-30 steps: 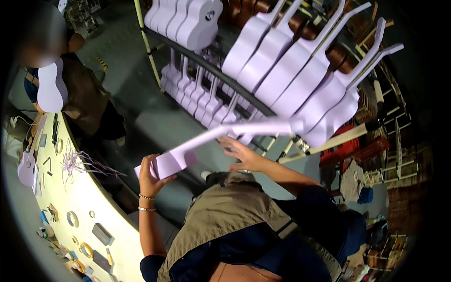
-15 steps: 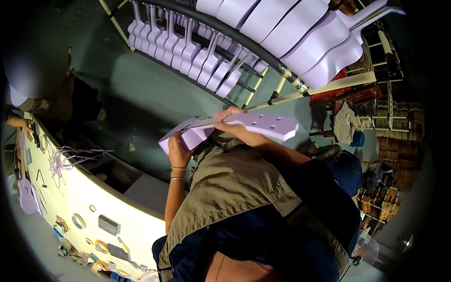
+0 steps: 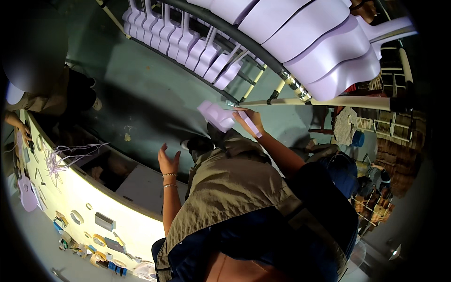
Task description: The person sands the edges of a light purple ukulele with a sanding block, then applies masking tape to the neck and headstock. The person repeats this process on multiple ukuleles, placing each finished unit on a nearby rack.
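Note:
A lilac ukulele (image 3: 216,115) hangs in front of me, its neck in my right hand (image 3: 255,121). Its body points away and to the left, while the headstock end shows edge-on beside my right wrist. The fingers of that hand are wrapped round the neck. My left hand (image 3: 168,162), with bracelets at the wrist, is off the instrument. Its thumb and fingers are spread, holding nothing, between the workbench and my apron.
A pipe rack (image 3: 300,87) of lilac ukuleles stands ahead. On the left, a curved pale workbench (image 3: 66,188) carries tape rolls, blocks, purple strips (image 3: 61,162) and another lilac ukulele (image 3: 27,195). A co-worker's hand (image 3: 22,131) rests at its far end. Another person (image 3: 340,171) is at right.
My left hand has let go of the ukulele and drawn back left. In my right hand, the ukulele has swung round, its body moving right and its headstock turning toward me.

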Tool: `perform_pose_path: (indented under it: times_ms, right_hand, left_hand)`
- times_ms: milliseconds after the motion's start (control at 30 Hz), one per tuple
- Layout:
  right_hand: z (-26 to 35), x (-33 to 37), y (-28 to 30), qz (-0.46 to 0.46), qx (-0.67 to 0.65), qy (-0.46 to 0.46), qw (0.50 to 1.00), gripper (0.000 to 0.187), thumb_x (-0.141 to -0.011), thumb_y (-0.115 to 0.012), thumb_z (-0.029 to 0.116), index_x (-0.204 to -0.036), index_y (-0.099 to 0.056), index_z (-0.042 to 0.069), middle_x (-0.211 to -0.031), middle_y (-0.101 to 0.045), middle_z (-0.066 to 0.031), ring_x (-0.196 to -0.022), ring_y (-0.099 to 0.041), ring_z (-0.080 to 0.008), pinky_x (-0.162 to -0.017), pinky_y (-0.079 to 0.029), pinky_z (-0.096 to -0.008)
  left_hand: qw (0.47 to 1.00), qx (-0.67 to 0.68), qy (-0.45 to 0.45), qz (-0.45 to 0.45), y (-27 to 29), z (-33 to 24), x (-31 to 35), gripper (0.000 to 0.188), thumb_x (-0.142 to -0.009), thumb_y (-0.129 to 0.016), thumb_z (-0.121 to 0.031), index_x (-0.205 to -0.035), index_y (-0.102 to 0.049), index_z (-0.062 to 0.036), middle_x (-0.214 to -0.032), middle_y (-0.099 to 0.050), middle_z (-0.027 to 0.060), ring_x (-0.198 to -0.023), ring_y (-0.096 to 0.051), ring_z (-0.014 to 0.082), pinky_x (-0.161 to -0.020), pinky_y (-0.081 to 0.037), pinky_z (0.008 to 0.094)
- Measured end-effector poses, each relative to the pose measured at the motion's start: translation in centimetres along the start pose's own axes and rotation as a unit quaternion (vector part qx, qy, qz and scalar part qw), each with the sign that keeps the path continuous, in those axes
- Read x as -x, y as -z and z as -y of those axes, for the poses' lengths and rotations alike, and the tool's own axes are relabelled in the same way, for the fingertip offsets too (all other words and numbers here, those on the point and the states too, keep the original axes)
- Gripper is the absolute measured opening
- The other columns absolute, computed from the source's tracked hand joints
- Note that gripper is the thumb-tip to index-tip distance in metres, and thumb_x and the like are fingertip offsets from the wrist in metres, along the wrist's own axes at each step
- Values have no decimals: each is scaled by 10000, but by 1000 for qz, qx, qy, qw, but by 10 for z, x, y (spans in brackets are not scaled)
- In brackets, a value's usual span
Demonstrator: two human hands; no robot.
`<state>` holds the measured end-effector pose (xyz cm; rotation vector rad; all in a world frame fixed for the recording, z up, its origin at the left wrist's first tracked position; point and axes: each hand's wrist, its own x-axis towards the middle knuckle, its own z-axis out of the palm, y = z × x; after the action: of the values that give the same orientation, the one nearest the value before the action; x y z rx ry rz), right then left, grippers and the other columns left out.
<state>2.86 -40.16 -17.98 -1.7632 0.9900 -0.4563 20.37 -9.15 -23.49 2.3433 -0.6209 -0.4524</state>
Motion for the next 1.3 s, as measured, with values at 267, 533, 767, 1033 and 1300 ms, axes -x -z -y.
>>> perform_pose_path:
  times_ms: [267, 533, 767, 1033, 1300]
  right_hand:
    - [-84, -35, 7, -245, 36, -77, 966, 148, -829, -634, 158, -874, -604, 21, -809, -643, -75, -735, -606, -178, -689, -472, -311]
    - [-172, -113, 23, -347, 84, -114, 927, 249, -763, -649, 177, -946, -576, 25, -849, -671, -129, -785, -657, -298, -704, -509, -383]
    - [-242, -203, 63, -348, 253, -53, 901, 246, -795, -637, 256, -918, -616, 43, -880, -655, -120, -816, -634, -256, -683, -494, -376]
    - [-220, -269, 72, -291, 215, -102, 927, 250, -816, -600, 283, -888, -608, 44, -835, -635, -107, -754, -611, -239, -624, -477, -379]
    - [-223, -303, 65, -234, 202, -130, 942, 269, -836, -564, 310, -858, -601, 45, -790, -614, -93, -691, -588, -223, -564, -461, -383]
  left_hand:
    - [997, -27, 63, 41, -13, -7, 5, 584, -713, -748, -218, -1193, -484, -18, -1068, -586, 156, -1011, -564, 291, -856, -445, 394]
    - [996, -35, 69, 53, -22, -34, 7, 565, -727, -733, -214, -1195, -472, -33, -1058, -583, 145, -1007, -552, 310, -852, -448, 401]
    - [982, -41, 154, 99, -38, -45, 46, 549, -742, -719, -236, -1192, -475, -36, -1083, -586, 138, -1025, -548, 315, -859, -448, 408]
    - [968, -44, 213, 126, -56, -65, 67, 522, -760, -707, -247, -1191, -483, -56, -1086, -591, 134, -1037, -545, 317, -871, -446, 400]
    - [979, -29, 182, 91, -66, -62, 61, 499, -741, -709, -224, -1163, -502, -54, -1045, -591, 139, -997, -545, 330, -856, -444, 405]
